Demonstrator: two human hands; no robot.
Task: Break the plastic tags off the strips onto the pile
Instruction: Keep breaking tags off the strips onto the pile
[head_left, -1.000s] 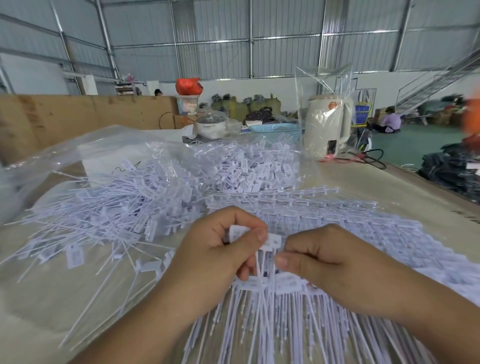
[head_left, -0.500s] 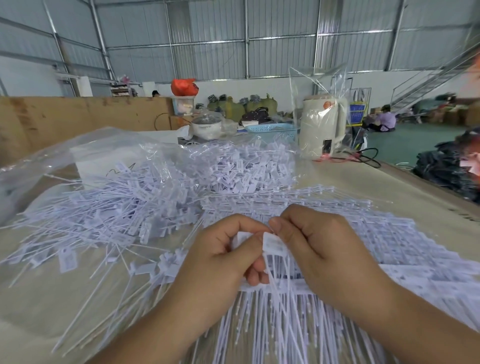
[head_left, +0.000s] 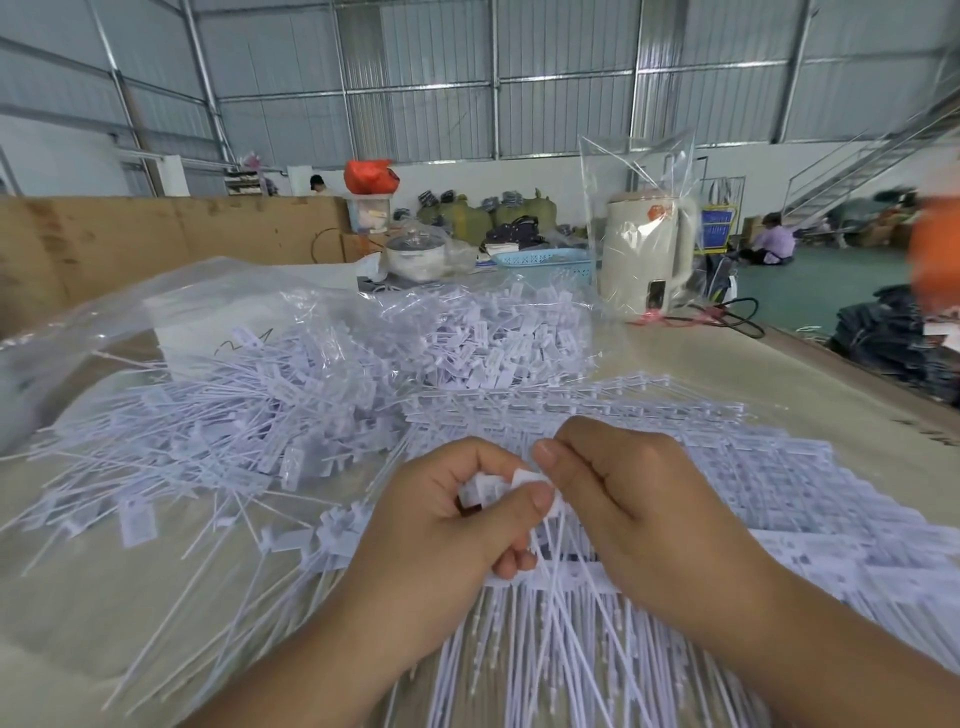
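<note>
- We held a few white plastic tags (head_left: 488, 491) between our two hands, low in the middle of the view, just above the strips (head_left: 571, 623).
- Our left hand (head_left: 441, 540) was curled round the tags, thumb pressed on top.
- Our right hand (head_left: 639, 509) pinched the tag ends from the other side, touching the left thumb.
- The strips fanned out under our wrists and off to the right across the table (head_left: 727, 364).
- The pile (head_left: 234, 431) of loose tags lay to the left, partly on a clear plastic bag (head_left: 156, 312).
- A wrapped kettle (head_left: 647, 254) stood well behind.
</note>
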